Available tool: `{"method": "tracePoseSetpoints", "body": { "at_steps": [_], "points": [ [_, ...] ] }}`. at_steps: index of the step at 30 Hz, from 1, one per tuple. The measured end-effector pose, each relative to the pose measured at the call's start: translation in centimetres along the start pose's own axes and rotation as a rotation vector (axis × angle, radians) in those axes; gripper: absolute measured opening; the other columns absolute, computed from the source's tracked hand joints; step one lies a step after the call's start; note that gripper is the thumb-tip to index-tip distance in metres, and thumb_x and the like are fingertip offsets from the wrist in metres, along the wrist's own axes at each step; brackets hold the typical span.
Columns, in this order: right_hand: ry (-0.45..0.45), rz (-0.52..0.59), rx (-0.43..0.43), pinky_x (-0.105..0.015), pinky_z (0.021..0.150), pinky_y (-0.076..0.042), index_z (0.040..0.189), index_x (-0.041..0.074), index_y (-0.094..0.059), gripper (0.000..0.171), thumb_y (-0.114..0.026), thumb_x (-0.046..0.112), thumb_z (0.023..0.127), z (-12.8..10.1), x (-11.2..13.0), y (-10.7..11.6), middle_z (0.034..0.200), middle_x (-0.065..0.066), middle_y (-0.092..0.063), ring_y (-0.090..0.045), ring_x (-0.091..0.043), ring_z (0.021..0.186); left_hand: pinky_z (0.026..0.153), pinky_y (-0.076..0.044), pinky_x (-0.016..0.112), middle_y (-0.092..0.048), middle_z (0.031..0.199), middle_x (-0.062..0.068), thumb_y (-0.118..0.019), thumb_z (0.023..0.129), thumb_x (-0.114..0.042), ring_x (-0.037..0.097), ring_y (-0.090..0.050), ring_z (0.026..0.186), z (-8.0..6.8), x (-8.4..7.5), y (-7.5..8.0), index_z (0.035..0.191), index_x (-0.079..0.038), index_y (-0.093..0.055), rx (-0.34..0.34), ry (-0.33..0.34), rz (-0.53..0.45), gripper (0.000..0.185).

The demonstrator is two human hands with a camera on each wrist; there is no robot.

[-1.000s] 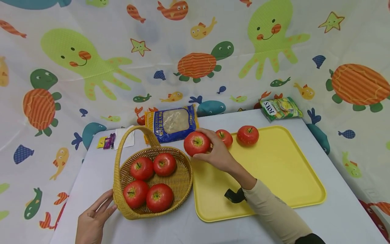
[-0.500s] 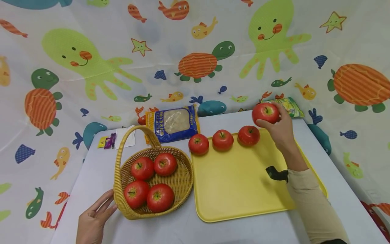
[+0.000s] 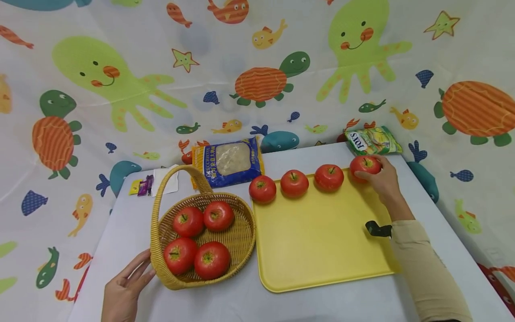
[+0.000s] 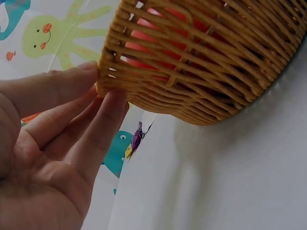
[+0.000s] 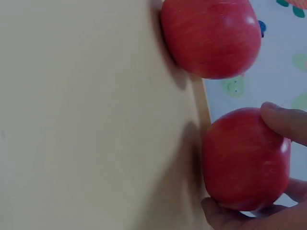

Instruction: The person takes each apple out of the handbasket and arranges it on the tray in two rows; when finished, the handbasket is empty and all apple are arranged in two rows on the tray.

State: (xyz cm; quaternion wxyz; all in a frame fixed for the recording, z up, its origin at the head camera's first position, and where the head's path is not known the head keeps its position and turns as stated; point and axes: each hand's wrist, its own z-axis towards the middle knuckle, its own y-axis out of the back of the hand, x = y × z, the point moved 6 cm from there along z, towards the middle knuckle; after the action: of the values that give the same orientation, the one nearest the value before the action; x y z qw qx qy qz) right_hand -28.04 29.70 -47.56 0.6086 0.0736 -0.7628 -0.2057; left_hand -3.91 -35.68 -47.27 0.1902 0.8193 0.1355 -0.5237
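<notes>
Yellow tray (image 3: 322,250), right hand (image 3: 384,181) grip curled round apple (image 3: 364,164)

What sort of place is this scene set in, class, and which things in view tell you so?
Probably a staged tabletop set, not a real kitchen: a sea-creature printed cloth backs a plain grey table, with a wicker basket of apples beside a yellow tray.

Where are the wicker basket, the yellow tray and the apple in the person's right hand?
wicker basket (image 3: 192,171): head view, on its arched handle.
yellow tray (image 3: 322,241): head view, on its bare floor.
apple (image 3: 364,163): head view, on its red top beside the stem, held by the right hand (image 3: 385,181).
</notes>
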Motion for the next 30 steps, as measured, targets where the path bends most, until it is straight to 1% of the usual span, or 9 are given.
{"method": "tracePoseSetpoints", "body": {
  "at_steps": [6, 13, 21, 24, 27, 30],
  "points": [
    [-0.008, -0.017, -0.003, -0.061, 0.116, -0.035, 0.162, 0.007, -0.02, 0.087, -0.074, 0.022, 0.095, 0.1, -0.5, 0.0, 0.161, -0.027, -0.026, -0.027, -0.046, 0.145, 0.087, -0.054, 0.012, -0.065, 0.128, -0.019, -0.086, 0.083, -0.008, -0.013, -0.061, 0.109, -0.1, 0.0, -0.1, 0.147, -0.008, -0.055, 0.016, -0.026, -0.014, 0.071],
    [-0.006, -0.034, 0.003, -0.062, 0.116, -0.034, 0.162, 0.005, -0.018, 0.087, -0.073, 0.021, 0.096, 0.1, -0.6, 0.0, 0.161, -0.028, -0.025, -0.026, -0.048, 0.145, 0.086, -0.054, 0.012, -0.066, 0.124, -0.022, -0.085, 0.083, -0.007, -0.013, -0.061, 0.108, -0.1, -0.1, 0.1, 0.146, -0.009, -0.057, 0.01, -0.027, -0.023, 0.069],
    [0.043, -0.093, 0.009, -0.066, 0.115, -0.033, 0.161, 0.002, -0.016, 0.087, -0.072, 0.018, 0.097, 0.2, -0.7, -0.1, 0.159, -0.032, -0.024, -0.026, -0.052, 0.143, 0.086, -0.054, 0.012, -0.066, 0.123, -0.023, -0.085, 0.083, -0.006, -0.013, -0.061, 0.107, 0.0, 0.1, 0.1, 0.145, -0.013, -0.058, -0.004, 0.001, -0.034, 0.069],
    [0.055, -0.105, 0.021, -0.067, 0.115, -0.033, 0.161, 0.002, -0.013, 0.089, -0.072, 0.019, 0.097, 0.2, -0.7, -0.3, 0.159, -0.033, -0.024, -0.027, -0.053, 0.143, 0.087, -0.055, 0.013, -0.066, 0.122, -0.023, -0.084, 0.083, -0.004, -0.013, -0.061, 0.107, 0.0, 0.1, 0.1, 0.145, -0.011, -0.058, 0.0, -0.013, -0.044, 0.068],
    [0.095, -0.178, 0.02, -0.069, 0.114, -0.031, 0.161, 0.0, -0.009, 0.092, -0.071, 0.025, 0.098, -0.1, -0.3, -0.3, 0.16, -0.034, -0.02, -0.025, -0.055, 0.143, 0.087, -0.055, 0.013, -0.067, 0.121, -0.022, -0.084, 0.083, -0.003, -0.012, -0.062, 0.107, 0.0, 0.0, 0.1, 0.145, -0.009, -0.058, 0.008, -0.031, -0.052, 0.068],
    [0.198, -0.287, -0.035, -0.072, 0.114, -0.026, 0.162, 0.001, -0.008, 0.095, -0.071, 0.028, 0.097, -1.0, 1.7, -0.4, 0.162, -0.034, -0.014, -0.019, -0.054, 0.146, 0.086, -0.055, 0.014, -0.067, 0.121, -0.021, -0.084, 0.083, -0.001, -0.011, -0.062, 0.107, 0.1, 0.0, 0.0, 0.145, -0.008, -0.058, 0.009, -0.042, -0.056, 0.067]
  ]
}}
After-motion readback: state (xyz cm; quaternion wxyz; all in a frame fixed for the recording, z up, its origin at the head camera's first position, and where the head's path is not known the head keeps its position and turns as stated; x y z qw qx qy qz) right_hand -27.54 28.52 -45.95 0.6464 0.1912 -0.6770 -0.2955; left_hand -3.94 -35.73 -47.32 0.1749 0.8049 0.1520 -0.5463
